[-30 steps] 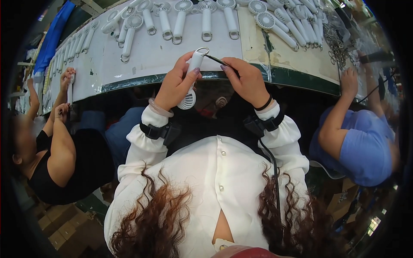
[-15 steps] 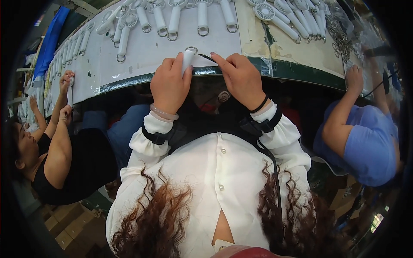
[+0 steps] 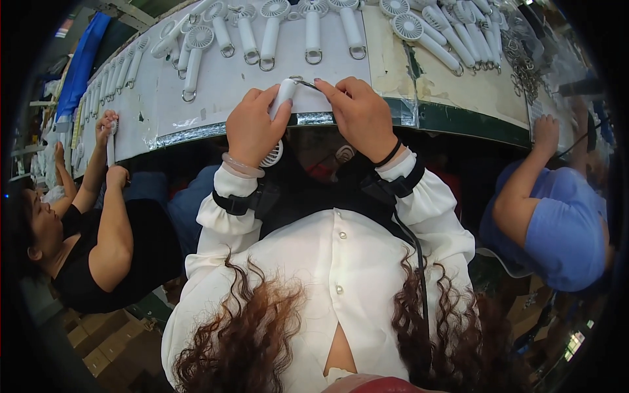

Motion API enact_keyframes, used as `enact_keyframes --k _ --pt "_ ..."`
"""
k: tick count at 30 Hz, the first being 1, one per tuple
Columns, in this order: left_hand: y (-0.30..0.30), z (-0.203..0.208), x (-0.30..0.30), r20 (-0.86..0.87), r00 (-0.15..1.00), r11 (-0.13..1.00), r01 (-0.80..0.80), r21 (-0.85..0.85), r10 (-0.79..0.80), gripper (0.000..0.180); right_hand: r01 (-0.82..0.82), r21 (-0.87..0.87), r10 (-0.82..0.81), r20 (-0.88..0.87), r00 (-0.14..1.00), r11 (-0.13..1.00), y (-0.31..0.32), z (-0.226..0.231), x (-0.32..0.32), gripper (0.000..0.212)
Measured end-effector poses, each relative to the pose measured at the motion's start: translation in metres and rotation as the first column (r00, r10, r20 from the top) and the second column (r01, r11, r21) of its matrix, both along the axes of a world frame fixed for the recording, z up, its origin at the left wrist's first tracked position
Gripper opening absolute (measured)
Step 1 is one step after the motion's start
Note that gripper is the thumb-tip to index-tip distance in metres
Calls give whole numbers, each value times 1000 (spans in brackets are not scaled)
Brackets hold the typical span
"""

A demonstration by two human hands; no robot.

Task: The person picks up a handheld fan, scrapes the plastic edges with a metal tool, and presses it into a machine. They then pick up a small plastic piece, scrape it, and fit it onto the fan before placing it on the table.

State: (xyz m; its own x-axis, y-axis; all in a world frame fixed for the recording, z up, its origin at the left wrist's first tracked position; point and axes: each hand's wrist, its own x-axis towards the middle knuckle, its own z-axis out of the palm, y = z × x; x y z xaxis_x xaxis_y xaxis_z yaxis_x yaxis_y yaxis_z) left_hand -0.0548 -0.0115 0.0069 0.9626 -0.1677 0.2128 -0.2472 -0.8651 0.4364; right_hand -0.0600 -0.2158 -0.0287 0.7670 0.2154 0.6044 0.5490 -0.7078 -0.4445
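Observation:
My left hand (image 3: 257, 124) is closed around a white handheld fan (image 3: 282, 99), its handle end pointing away from me. The round grille of that fan shows below the hand, over my lap. At the handle's end is a small metal ring, partly hard to make out. My right hand (image 3: 362, 121) pinches a thin dark tool (image 3: 308, 85), whose kind is unclear; its tip meets the ring end of the handle. Both hands are at the table's near edge.
Several white fans with metal rings (image 3: 313, 39) lie in a row across the table (image 3: 223, 98). More fans (image 3: 452, 39) are heaped at the right, beside a pile of metal rings (image 3: 523, 75). A person in black (image 3: 124, 242) works at the left, another in blue (image 3: 550, 216) at the right.
The tool's tip has come closer to the handle end, and the ring has tipped away from its raised position. The held fan has turned, so its grille now shows below my left hand.

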Motion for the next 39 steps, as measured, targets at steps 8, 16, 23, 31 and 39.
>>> enact_keyframes --k 8,16,23,31,39 --pt "3 -3 6 -13 1000 995 12 -98 -13 33 5 -20 -6 -16 1000 1000 -1 -1 0 47" --pt "6 -4 6 -35 999 986 17 -168 -23 35 -13 -45 12 -16 1000 999 2 -1 2 48" --pt "9 -6 3 -32 999 983 18 -181 -24 34 9 -30 -9 3 1000 1000 -1 -1 1 48" --pt "13 -9 9 -38 998 986 40 -165 -47 36 -45 -46 43 -41 998 998 0 -11 2 45" --pt "19 -23 12 34 997 984 70 -163 -65 39 -16 -102 23 71 997 995 0 -19 8 42"
